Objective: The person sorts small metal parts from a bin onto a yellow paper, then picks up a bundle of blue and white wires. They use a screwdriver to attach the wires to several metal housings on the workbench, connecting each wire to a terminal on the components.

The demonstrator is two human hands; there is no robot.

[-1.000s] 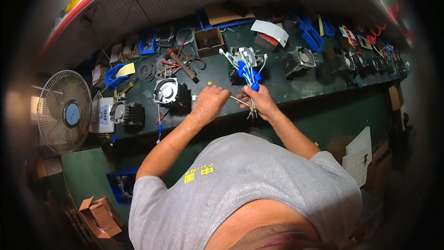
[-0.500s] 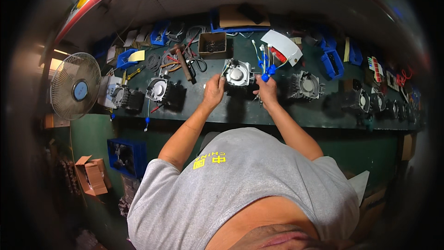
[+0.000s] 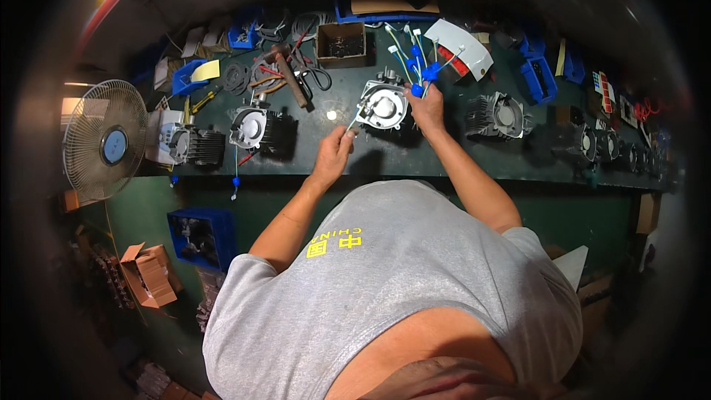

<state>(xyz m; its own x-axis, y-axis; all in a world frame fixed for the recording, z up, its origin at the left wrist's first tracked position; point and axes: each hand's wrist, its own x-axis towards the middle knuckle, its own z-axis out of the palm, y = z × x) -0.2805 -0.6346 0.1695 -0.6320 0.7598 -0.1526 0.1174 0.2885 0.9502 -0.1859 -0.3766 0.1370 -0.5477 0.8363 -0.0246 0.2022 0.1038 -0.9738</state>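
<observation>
A round-faced cast metal motor housing (image 3: 386, 107) with dark fins sits on the bench in front of me. My left hand (image 3: 332, 154) is just off its lower left side, with thumb and fingers pinched on a thin pale wire (image 3: 355, 124) that runs to the housing. My right hand (image 3: 427, 111) is closed at its right side around a bundle of leads (image 3: 419, 67) with blue pieces and white plugs, fanned upward. Whether those fingers also touch the housing is hidden.
Similar housings stand left (image 3: 250, 127) and right (image 3: 506, 117). Behind are a hammer (image 3: 290, 78), an open cardboard box (image 3: 362, 43) of small dark parts, a curved white card (image 3: 461, 46) and blue bins (image 3: 538, 80). A fan (image 3: 111, 115) stands far left.
The housing's face has turned and sits more plainly in view. My left hand has left its side and moved down to the wire. My right hand, with the leads, has shifted slightly up.
</observation>
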